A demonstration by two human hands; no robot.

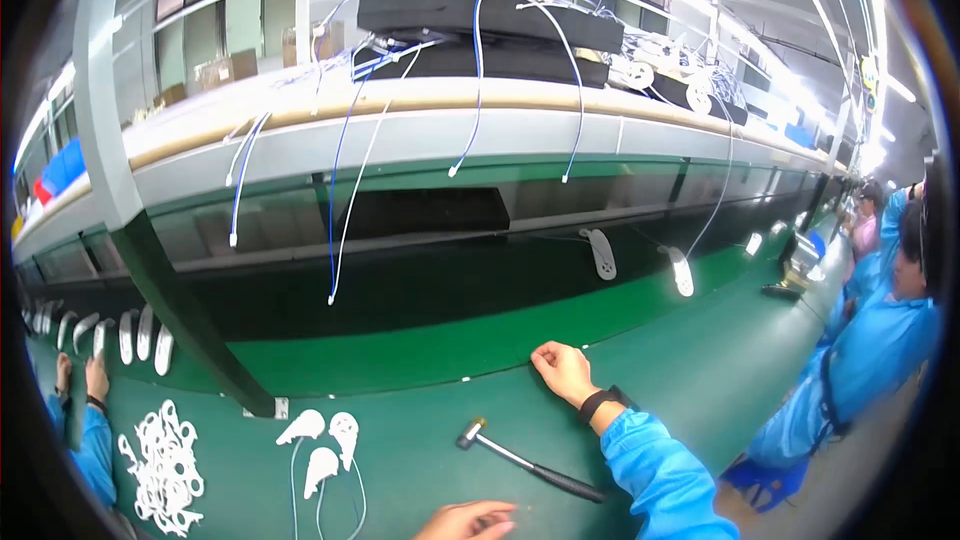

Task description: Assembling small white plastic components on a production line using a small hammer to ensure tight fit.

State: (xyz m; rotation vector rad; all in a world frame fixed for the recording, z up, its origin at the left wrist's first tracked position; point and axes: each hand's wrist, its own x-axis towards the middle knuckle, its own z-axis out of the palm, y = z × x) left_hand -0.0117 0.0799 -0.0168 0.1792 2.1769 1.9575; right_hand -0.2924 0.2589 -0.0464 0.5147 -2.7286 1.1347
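Observation:
My right hand [565,372] rests at the far edge of the green bench, by the conveyor belt, with its fingers curled closed. Whatever it holds, if anything, is hidden. Low in the picture, my left hand [468,520] has its fingers stretched out to the right and looks free of any object. Between the hands lies a small hammer [520,460], its head to the left and its black grip toward my right forearm. Left of the hammer sit three white plastic parts [320,467] with thin blue-grey cables trailing toward me.
A heap of white ring-shaped pieces [165,470] lies at left, near a co-worker's hands [96,380]. White curved parts stand beyond them. A dark post [190,310] meets the bench. The belt carries white parts [601,255]. Cables [478,80] hang from the shelf. People in blue sit right.

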